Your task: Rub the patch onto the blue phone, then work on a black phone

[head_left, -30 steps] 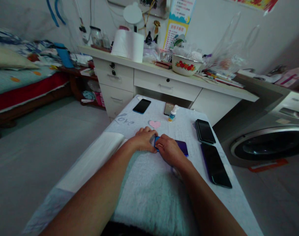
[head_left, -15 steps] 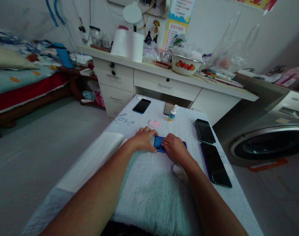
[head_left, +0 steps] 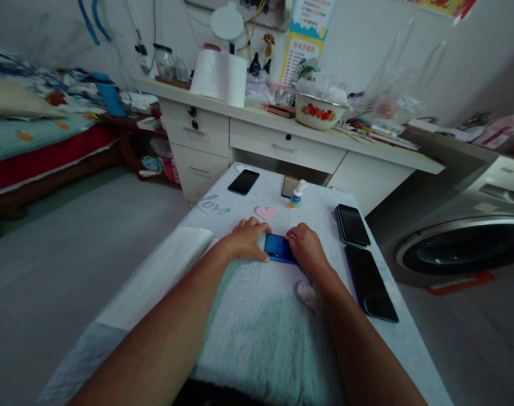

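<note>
The gap between the left hand [head_left: 244, 239] and right hand [head_left: 308, 248] is filled by a blue phone [head_left: 278, 248]. Rightward, passage is barred by stacked phones [head_left: 352, 225] and a long phone [head_left: 370, 283]. Ahead, a bottle [head_left: 297, 195] is met. Open cloth [head_left: 257, 332] is left nearer the body.

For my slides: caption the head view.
Left hand and right hand touch a blue phone on the table.

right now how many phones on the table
5: blue phone between left hand and right hand; black phone far left; brownish phone by the bottle; dark phone right, maybe a stack; long phone nearest right.
</note>
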Demonstrator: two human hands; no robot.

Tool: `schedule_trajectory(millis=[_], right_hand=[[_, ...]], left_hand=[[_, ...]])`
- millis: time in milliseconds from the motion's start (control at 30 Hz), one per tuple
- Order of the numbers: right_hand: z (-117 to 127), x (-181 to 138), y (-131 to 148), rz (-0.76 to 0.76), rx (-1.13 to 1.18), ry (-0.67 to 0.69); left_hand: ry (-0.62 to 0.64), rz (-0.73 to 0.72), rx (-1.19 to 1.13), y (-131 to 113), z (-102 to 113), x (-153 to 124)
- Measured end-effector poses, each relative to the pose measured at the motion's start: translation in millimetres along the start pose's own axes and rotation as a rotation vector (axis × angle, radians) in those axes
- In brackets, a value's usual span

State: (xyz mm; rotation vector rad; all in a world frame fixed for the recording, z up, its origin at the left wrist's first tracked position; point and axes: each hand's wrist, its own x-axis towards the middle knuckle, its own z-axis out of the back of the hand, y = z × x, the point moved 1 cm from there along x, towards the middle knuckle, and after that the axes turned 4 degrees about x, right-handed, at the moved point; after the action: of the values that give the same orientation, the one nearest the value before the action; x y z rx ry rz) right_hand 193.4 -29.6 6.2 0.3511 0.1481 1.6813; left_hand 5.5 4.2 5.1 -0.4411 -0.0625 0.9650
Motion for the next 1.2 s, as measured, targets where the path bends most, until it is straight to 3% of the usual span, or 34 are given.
schedule_trajectory(millis=[633,767,1000,1200], right_hand=[[14,-17,-2,0.149,0.174,0.145],[10,-12,-5,0.119,0.123,0.096],[2,-1,-16,0.013,0.156,-0.132],[0,-1,-4,0.118,0.202,-0.056]], left_hand=[[-0.01,-0.008,-0.013,5,-4,2],[-0.008,-0.012,-0.006,4,-3,2],[0.002,-0.001,-0.011,2,-2,1],[0.007,0.003,-0.014,1,0,0]])
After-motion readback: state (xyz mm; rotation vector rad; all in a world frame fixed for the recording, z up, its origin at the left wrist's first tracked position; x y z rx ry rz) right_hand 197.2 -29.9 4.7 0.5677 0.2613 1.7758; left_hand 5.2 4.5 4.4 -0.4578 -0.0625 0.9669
